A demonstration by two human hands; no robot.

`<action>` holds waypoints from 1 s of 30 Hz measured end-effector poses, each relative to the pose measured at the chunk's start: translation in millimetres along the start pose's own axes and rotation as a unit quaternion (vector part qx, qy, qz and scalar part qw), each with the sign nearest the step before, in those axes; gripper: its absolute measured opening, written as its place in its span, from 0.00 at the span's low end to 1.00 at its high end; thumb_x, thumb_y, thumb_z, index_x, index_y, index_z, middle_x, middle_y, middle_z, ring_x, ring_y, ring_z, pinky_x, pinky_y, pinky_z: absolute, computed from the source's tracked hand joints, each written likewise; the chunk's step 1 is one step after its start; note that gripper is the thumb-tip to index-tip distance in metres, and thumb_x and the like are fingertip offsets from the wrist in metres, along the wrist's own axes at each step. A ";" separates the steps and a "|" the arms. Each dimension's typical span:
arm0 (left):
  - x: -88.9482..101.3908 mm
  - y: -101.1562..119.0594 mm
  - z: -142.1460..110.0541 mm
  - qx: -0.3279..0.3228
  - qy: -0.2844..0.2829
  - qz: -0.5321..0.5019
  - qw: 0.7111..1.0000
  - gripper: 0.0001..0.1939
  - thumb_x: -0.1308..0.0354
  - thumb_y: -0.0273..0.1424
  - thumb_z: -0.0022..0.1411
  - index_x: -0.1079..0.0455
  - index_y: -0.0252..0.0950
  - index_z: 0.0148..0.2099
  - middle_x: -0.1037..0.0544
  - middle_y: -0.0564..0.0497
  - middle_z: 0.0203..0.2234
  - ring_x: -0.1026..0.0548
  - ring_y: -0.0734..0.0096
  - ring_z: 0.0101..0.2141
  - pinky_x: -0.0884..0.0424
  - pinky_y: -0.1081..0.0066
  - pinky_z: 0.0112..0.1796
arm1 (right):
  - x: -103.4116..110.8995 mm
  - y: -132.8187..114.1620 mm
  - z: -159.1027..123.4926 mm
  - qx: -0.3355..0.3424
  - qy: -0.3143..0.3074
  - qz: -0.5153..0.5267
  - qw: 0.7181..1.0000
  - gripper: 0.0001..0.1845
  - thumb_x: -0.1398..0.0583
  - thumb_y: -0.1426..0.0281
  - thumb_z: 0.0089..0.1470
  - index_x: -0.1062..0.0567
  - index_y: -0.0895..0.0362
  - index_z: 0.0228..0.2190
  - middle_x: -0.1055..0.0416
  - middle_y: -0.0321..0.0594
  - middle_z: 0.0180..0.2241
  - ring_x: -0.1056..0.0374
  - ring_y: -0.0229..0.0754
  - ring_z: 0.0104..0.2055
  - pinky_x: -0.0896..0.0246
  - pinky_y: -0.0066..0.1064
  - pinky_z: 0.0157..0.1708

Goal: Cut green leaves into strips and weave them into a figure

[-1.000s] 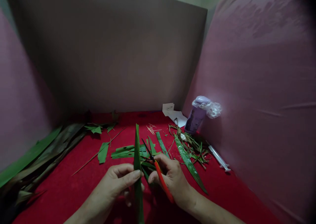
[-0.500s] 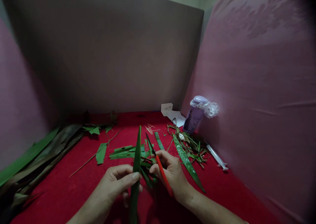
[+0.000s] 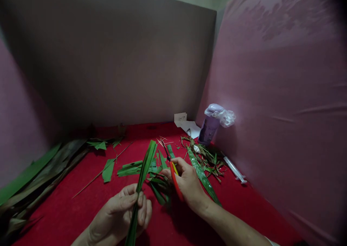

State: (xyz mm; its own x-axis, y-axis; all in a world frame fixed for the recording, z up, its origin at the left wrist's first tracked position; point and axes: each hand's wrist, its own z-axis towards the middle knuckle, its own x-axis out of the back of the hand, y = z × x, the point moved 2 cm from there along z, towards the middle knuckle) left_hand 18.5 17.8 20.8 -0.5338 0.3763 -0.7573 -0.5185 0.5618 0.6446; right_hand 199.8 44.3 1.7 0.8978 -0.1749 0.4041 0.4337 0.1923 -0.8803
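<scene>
A long green leaf strip [image 3: 145, 162] stands in my left hand [image 3: 123, 210], pinched between thumb and fingers. It is folded along its length, and its blunt top points up and away. My right hand [image 3: 187, 179] is closed around scissors [image 3: 175, 179] with red and yellow handles and dark, narrow blades. The blades point forward, to the right of the leaf's top and apart from it. Below and between my hands lie cut green leaf pieces [image 3: 158, 190], partly hidden by my right hand. More flat leaf strips [image 3: 130, 168] lie just beyond my left hand.
A red cloth [image 3: 92, 210] covers the surface. At left lie long green and dried leaves [image 3: 51, 162]. To the right are a wet-looking leaf [image 3: 203, 175], dry stems [image 3: 211, 162], a syringe [image 3: 234, 170] and a purple bottle [image 3: 208, 128]. Toothpicks [image 3: 162, 139] and white paper [image 3: 191, 127] lie farther back.
My left hand has moved left and down and turned, tilting the leaf strip so its folded layers show. The scissors have turned, showing the yellow handle. The view has shifted slightly.
</scene>
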 end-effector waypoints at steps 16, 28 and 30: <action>16.0 5.3 5.7 -0.047 0.120 0.145 0.981 0.07 0.36 0.30 0.52 0.26 0.31 0.26 0.26 0.50 0.21 0.32 0.76 0.23 0.36 0.77 0.27 | 18.9 31.4 23.9 0.021 -0.008 -0.364 0.931 0.05 0.44 0.77 0.52 0.29 0.59 0.33 0.29 0.48 0.33 0.32 0.47 0.35 0.45 0.33 0.33; 8.5 -6.6 5.3 -0.051 0.199 0.421 0.883 0.14 0.39 0.38 0.51 0.32 0.33 0.21 0.38 0.60 0.12 0.43 0.81 0.16 0.47 0.79 0.18 | -9.7 -1.4 -2.7 0.064 -0.184 -0.049 0.980 0.18 0.48 0.57 0.59 0.28 0.58 0.37 0.26 0.39 0.30 0.31 0.37 0.29 0.37 0.26 0.29; 9.0 -10.8 5.4 -0.037 0.180 0.431 0.883 0.13 0.40 0.37 0.52 0.30 0.33 0.23 0.36 0.58 0.14 0.41 0.80 0.16 0.45 0.79 0.19 | -18.1 -1.7 -9.9 0.004 -0.247 0.133 0.960 0.22 0.41 0.52 0.51 0.28 0.59 0.35 0.28 0.38 0.29 0.33 0.36 0.27 0.38 0.25 0.24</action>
State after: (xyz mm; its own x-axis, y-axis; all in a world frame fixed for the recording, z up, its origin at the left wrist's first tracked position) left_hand 22.8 19.1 6.6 -0.9226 0.3744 0.0927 0.1495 0.1254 0.9808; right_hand 182.1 37.6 -6.5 0.9028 0.3602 0.2350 0.1827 0.1735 -0.9678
